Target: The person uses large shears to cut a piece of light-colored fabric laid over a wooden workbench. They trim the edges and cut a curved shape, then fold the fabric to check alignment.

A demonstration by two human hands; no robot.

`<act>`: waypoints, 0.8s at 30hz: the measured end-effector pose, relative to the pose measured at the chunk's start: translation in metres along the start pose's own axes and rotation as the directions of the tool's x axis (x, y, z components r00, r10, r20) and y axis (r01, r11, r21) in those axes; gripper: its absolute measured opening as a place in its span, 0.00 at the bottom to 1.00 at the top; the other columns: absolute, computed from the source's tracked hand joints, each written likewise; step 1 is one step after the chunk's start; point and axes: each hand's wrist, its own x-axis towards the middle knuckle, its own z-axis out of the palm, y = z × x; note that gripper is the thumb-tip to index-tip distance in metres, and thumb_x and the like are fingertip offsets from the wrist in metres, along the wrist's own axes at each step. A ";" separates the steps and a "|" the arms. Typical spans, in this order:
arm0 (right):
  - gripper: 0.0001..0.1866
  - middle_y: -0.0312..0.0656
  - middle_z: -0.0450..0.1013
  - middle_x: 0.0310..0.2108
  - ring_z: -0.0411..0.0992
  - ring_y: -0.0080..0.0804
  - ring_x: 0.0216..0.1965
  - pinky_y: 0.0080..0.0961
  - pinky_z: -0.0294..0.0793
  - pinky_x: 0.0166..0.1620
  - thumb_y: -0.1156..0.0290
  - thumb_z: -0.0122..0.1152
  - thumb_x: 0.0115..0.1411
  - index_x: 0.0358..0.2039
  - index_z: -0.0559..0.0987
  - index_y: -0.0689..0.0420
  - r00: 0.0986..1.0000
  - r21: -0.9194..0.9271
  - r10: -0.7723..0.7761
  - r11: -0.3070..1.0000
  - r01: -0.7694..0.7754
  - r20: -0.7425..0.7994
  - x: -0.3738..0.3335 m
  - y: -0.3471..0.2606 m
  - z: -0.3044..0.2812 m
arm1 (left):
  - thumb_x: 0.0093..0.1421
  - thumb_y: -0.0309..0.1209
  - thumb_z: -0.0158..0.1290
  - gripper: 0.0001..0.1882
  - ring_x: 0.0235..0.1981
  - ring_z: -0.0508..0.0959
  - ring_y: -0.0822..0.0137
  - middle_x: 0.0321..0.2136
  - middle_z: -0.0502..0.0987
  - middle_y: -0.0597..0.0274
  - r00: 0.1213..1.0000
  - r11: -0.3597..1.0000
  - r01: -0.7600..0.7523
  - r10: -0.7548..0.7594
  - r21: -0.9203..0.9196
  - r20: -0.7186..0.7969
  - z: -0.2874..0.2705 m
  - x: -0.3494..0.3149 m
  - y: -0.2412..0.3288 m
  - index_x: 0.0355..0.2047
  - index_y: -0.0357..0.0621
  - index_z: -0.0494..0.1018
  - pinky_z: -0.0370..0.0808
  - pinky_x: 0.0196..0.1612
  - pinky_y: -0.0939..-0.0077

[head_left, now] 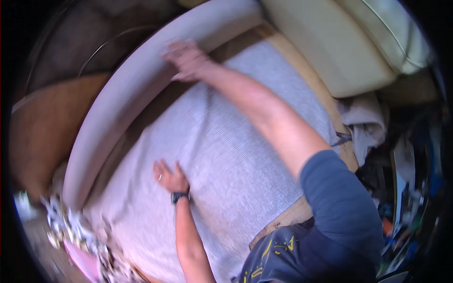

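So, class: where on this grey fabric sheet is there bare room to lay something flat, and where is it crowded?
Bare grey fabric lies between the left hand and the right forearm, and below the left arm toward the wooden edge. It is crowded at the lower left, where crumpled scraps pile up, and by the padded curved rim under the right hand.

No packages, labels, signs or screens clearly in view

Only blurred clutter at the edges: crumpled white and pink scraps (75, 231) at lower left, too smeared to tell as packaging; mixed blue, white and orange items (406, 198) at far right, likewise unreadable as to kind
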 end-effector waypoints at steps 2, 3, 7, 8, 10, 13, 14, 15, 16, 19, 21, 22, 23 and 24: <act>0.42 0.40 0.42 0.71 0.37 0.42 0.71 0.55 0.39 0.67 0.42 0.58 0.55 0.66 0.56 0.42 0.974 0.042 0.161 0.985 -0.170 0.161 0.000 0.010 -0.024 | 0.59 0.48 0.51 0.36 0.68 0.51 0.50 0.65 0.54 0.46 1.000 1.000 -0.001 0.001 -0.002 0.004 -0.005 0.009 0.014 0.62 0.39 0.60 0.41 0.67 0.49; 0.41 0.40 0.48 0.69 0.42 0.43 0.70 0.51 0.43 0.67 0.43 0.57 0.56 0.66 0.57 0.45 0.940 0.096 0.242 0.958 -0.271 0.242 0.002 0.005 -0.038 | 0.59 0.49 0.51 0.37 0.68 0.50 0.51 0.65 0.54 0.46 1.000 1.000 0.006 -0.005 -0.011 0.015 -0.007 0.011 0.017 0.62 0.39 0.60 0.41 0.68 0.50; 0.34 0.44 0.67 0.57 0.59 0.43 0.61 0.39 0.59 0.62 0.48 0.58 0.56 0.59 0.68 0.53 0.961 0.298 0.148 0.930 -0.215 0.234 -0.073 -0.020 -0.084 | 0.61 0.46 0.51 0.33 0.67 0.51 0.49 0.64 0.56 0.44 0.988 0.970 -0.133 0.145 -0.202 0.049 -0.014 -0.003 -0.034 0.61 0.40 0.62 0.44 0.67 0.49; 0.30 0.46 0.69 0.55 0.62 0.43 0.60 0.40 0.60 0.61 0.51 0.58 0.56 0.54 0.72 0.57 0.997 0.316 0.067 0.946 -0.078 0.044 -0.120 -0.019 -0.078 | 0.62 0.44 0.50 0.30 0.67 0.52 0.48 0.64 0.57 0.44 0.974 0.921 -0.201 0.223 -0.333 0.030 -0.007 -0.019 -0.072 0.61 0.41 0.63 0.46 0.67 0.49; 0.28 0.48 0.68 0.55 0.62 0.46 0.59 0.41 0.60 0.61 0.53 0.58 0.57 0.52 0.73 0.58 0.987 0.334 0.149 0.928 -0.162 0.065 -0.246 -0.026 -0.076 | 0.65 0.38 0.48 0.24 0.64 0.58 0.45 0.62 0.60 0.43 0.919 0.915 -0.371 0.386 0.159 -0.074 -0.001 -0.094 -0.157 0.58 0.39 0.65 0.53 0.65 0.50; 0.20 0.52 0.71 0.51 0.65 0.49 0.57 0.39 0.62 0.60 0.67 0.61 0.56 0.48 0.75 0.62 0.875 0.337 0.461 0.808 -0.483 0.150 -0.424 -0.041 -0.154 | 0.66 0.41 0.45 0.20 0.60 0.63 0.44 0.57 0.67 0.44 0.894 0.997 -0.053 0.075 0.062 -0.443 -0.040 -0.243 -0.244 0.54 0.47 0.72 0.60 0.59 0.43; 0.19 0.51 0.72 0.49 0.67 0.48 0.54 0.37 0.64 0.59 0.71 0.62 0.54 0.46 0.76 0.62 0.792 0.297 0.598 0.739 -0.604 0.123 -0.493 -0.036 -0.172 | 0.65 0.47 0.47 0.25 0.59 0.63 0.45 0.56 0.67 0.44 0.921 0.951 0.210 -0.113 0.229 -0.373 -0.045 -0.295 -0.286 0.56 0.46 0.69 0.61 0.60 0.47; 0.18 0.50 0.73 0.47 0.68 0.47 0.53 0.37 0.65 0.58 0.73 0.63 0.53 0.46 0.76 0.62 0.744 0.264 0.662 0.705 -0.658 0.086 -0.534 -0.036 -0.190 | 0.62 0.51 0.50 0.31 0.60 0.63 0.46 0.55 0.67 0.41 0.793 0.750 0.607 -0.549 0.264 -0.263 -0.082 -0.349 -0.265 0.58 0.43 0.67 0.61 0.60 0.49; 0.17 0.50 0.74 0.46 0.69 0.46 0.52 0.36 0.66 0.57 0.72 0.61 0.55 0.45 0.77 0.63 0.578 0.206 0.808 0.549 -0.810 0.119 -0.582 -0.042 -0.210 | 0.58 0.51 0.54 0.37 0.58 0.65 0.43 0.54 0.68 0.37 0.654 0.593 0.757 -0.677 0.276 -0.338 -0.100 -0.393 -0.274 0.59 0.37 0.64 0.62 0.60 0.53; 0.13 0.50 0.75 0.43 0.72 0.48 0.47 0.36 0.70 0.52 0.71 0.56 0.58 0.41 0.78 0.64 0.431 0.113 0.901 0.424 -0.899 0.052 -0.631 -0.035 -0.241 | 0.57 0.50 0.54 0.37 0.57 0.65 0.42 0.54 0.68 0.36 0.504 0.448 0.858 -0.829 0.253 -0.243 -0.106 -0.475 -0.251 0.59 0.36 0.63 0.62 0.60 0.54; 0.13 0.50 0.75 0.42 0.72 0.49 0.46 0.37 0.71 0.51 0.71 0.56 0.58 0.41 0.78 0.64 0.347 0.226 0.931 0.316 -0.921 0.113 -0.620 -0.010 -0.250 | 0.57 0.49 0.54 0.37 0.57 0.66 0.42 0.54 0.68 0.36 0.466 0.428 0.879 -0.865 0.210 -0.187 -0.098 -0.493 -0.243 0.59 0.35 0.63 0.62 0.60 0.56; 0.13 0.50 0.75 0.43 0.72 0.48 0.47 0.37 0.71 0.51 0.70 0.55 0.58 0.42 0.77 0.63 0.354 0.209 0.929 0.327 -0.921 0.104 -0.613 0.008 -0.247 | 0.57 0.49 0.54 0.37 0.57 0.66 0.42 0.54 0.68 0.35 0.456 0.426 0.885 -0.876 0.186 -0.160 -0.093 -0.494 -0.242 0.59 0.34 0.63 0.62 0.60 0.56; 0.14 0.51 0.74 0.44 0.72 0.47 0.49 0.37 0.71 0.52 0.70 0.55 0.58 0.42 0.77 0.63 0.351 0.193 0.931 0.328 -0.925 0.098 -0.608 0.024 -0.243 | 0.57 0.49 0.55 0.37 0.57 0.66 0.42 0.54 0.68 0.35 0.457 0.433 0.885 -0.879 0.172 -0.139 -0.090 -0.490 -0.248 0.59 0.34 0.63 0.63 0.60 0.57; 0.15 0.51 0.72 0.47 0.71 0.47 0.50 0.37 0.70 0.53 0.70 0.54 0.58 0.46 0.76 0.61 0.490 0.167 0.872 0.484 -0.859 -0.011 -0.605 0.040 -0.242 | 0.56 0.48 0.55 0.38 0.56 0.67 0.41 0.54 0.68 0.35 0.461 0.441 0.883 -0.879 0.161 -0.119 -0.084 -0.486 -0.252 0.59 0.33 0.63 0.63 0.60 0.57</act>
